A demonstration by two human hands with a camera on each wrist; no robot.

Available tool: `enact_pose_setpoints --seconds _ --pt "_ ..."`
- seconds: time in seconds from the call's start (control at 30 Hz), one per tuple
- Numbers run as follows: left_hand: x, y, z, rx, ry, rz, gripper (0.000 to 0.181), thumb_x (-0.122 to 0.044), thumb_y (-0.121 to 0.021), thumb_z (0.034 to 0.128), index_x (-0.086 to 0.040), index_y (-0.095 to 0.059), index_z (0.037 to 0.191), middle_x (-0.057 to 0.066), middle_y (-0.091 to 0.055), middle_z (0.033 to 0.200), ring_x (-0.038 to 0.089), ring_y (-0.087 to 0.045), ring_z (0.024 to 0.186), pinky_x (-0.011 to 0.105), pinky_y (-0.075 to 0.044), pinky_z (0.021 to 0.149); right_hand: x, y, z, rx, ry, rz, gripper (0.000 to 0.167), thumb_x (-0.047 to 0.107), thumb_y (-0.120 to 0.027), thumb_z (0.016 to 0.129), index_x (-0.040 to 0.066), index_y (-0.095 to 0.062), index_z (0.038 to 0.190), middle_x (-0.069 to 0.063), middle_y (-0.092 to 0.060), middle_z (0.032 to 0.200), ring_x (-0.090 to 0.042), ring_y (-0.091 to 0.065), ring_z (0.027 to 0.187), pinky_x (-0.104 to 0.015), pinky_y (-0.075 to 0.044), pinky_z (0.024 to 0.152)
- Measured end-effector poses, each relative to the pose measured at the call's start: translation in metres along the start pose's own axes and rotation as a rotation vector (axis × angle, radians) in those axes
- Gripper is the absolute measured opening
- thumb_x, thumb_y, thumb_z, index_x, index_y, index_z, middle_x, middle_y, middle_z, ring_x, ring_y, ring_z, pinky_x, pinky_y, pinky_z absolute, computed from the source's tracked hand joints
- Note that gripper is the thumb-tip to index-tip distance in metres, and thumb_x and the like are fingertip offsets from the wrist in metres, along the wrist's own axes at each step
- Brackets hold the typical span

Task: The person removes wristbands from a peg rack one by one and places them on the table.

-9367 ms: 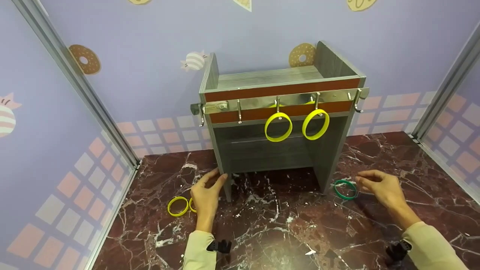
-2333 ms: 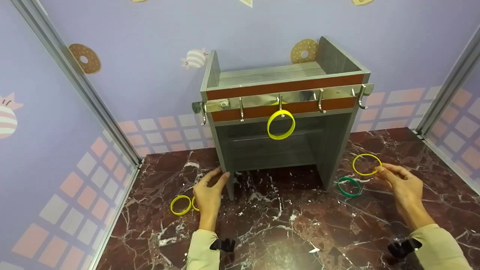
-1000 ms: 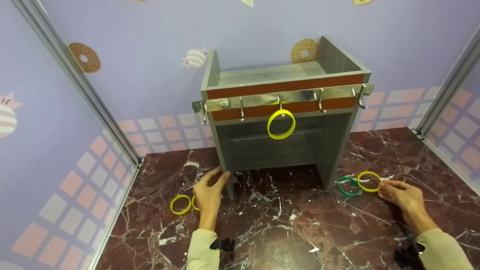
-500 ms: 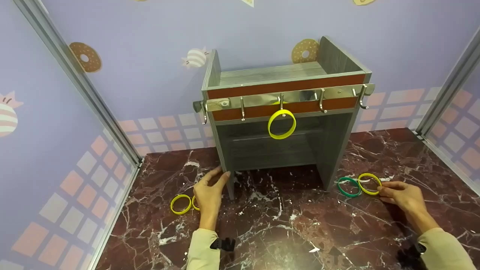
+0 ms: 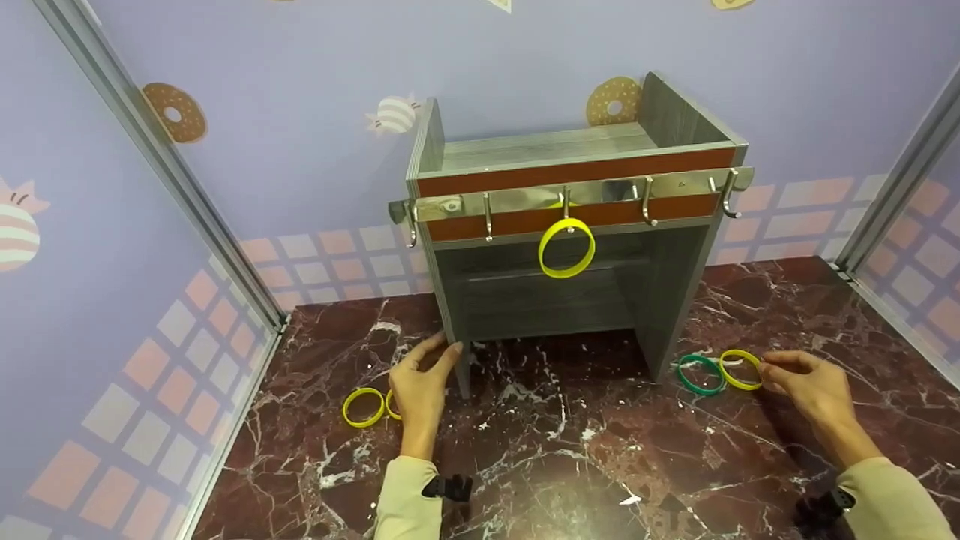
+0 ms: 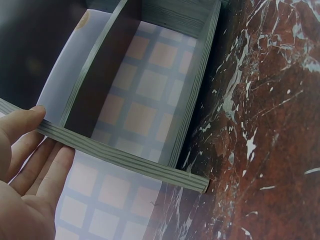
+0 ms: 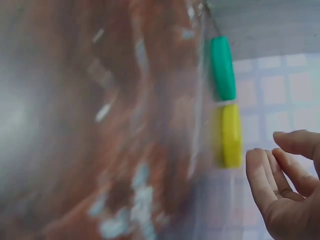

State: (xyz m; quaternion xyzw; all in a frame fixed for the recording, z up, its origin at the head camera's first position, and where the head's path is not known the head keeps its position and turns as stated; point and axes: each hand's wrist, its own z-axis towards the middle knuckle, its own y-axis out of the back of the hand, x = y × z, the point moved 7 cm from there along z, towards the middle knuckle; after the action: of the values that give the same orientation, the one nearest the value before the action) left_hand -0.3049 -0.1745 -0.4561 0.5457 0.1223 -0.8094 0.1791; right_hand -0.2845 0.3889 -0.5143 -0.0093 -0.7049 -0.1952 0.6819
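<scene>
My left hand (image 5: pixel 420 390) holds the front edge of the grey shelf's left side panel (image 6: pixel 125 159), its thumb on one face and fingers on the other. At the right, my right hand (image 5: pixel 814 390) is beside a yellow ring (image 5: pixel 723 367) lying on the table; the right wrist view shows a gap between the fingertips and the yellow ring (image 7: pixel 231 136). A green ring (image 5: pixel 679 375) lies just left of that ring. Another yellow ring (image 5: pixel 543 259) hangs from the middle hook (image 5: pixel 566 201) of the metal rail on the shelf's front.
Left of my left hand a yellow ring (image 5: pixel 346 409) lies on the dark red marbled table (image 5: pixel 540 487), with another yellow ring (image 5: pixel 390 405) partly hidden by the hand. Hooks stick out along the rail (image 5: pixel 525 201). Patterned walls (image 5: pixel 300 150) stand behind and at both sides.
The yellow ring that hung on the hook right of the middle now lies beside the green ring. My right hand carried it down and has let go. My left hand stays on the panel.
</scene>
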Motion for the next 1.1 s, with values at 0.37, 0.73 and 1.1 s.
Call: enact_pose_setpoints --seconds 0.37,0.73,1.1 --pt "0.002 -0.001 0.001 0.002 -0.001 -0.013 0.024 -0.008 -0.090 0.0861 -0.002 -0.083 0.108 0.012 -0.080 0.094 0.026 -0.077 0.083 0.020 -0.057 0.067 0.051 -0.021 -0.011 0.047 0.108 -0.024 0.031 0.025 -0.078 0.101 0.005 -0.075 0.124 0.017 -0.075 0.098 -0.004 -0.075 0.086 -0.021 -0.060 0.077" --pt "-0.001 -0.001 0.001 -0.003 -0.017 0.003 0.024 -0.008 -0.090 0.0860 -0.002 -0.083 0.108 0.012 -0.080 0.095 0.023 -0.077 0.082 0.020 -0.058 0.067 0.098 -0.042 -0.023 0.074 0.223 -0.052 0.042 0.031 -0.076 0.102 -0.001 -0.071 0.129 0.014 -0.077 0.100 -0.006 -0.076 0.085 -0.023 -0.060 0.065" --pt "0.002 -0.001 0.000 0.000 -0.005 -0.005 0.024 -0.008 -0.090 0.0869 -0.003 -0.083 0.109 0.012 -0.080 0.096 0.023 -0.077 0.084 0.021 -0.058 0.068 0.128 -0.066 -0.032 0.132 0.294 0.143 0.039 0.018 -0.073 0.104 -0.010 -0.068 0.129 0.001 -0.079 0.107 -0.016 -0.079 0.091 -0.025 -0.062 0.078"
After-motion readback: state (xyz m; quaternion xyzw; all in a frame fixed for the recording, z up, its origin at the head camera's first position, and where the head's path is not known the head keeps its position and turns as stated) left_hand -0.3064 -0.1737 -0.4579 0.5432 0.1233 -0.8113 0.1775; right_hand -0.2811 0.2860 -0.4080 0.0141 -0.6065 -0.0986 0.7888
